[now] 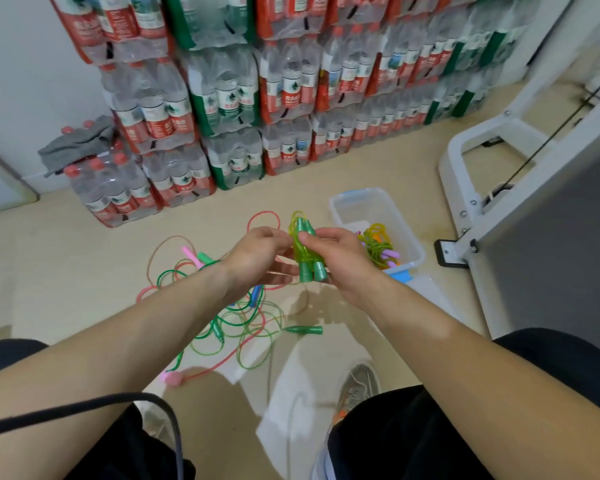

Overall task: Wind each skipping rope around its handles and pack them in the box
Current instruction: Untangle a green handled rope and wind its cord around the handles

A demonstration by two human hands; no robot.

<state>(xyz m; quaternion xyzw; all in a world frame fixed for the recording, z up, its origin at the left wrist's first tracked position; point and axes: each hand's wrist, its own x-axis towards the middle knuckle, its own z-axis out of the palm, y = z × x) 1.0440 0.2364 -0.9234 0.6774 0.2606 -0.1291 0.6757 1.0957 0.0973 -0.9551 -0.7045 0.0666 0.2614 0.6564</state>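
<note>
**Item: green rope (307, 251), wound, in hand.** Two green handles lie side by side with yellow-green cord coiled around them. It is held in the air above the floor, just left of the box (361, 199).

**Right hand (340, 261):** fingers and thumb curled round the handles, gripping the bundle from the right.

**Left hand (257, 258):** fingers curled, with the tips pinching the coils on the bundle's left side. Whether the cord's end is tucked in cannot be told.

**Box:** clear plastic with blue clips, open, on the floor. Other wound ropes (378, 244) lie at its near end, and the far end looks free.

**Loose ropes (236, 317):** a green, pink and blue tangle on the floor below the hands, not yet wound.

**Risks, as judged:**
- The cord looks slick and springy. If the left hand lets go before the end is secured, the coils will likely spring off the handles.
- A careless drop into the box could loosen the winding or snag the bundles already inside.
- The floor ropes overlap, so pulling one out may knot the rest.
- A loop lying near the shoe (359, 386) could catch on a foot.
</note>
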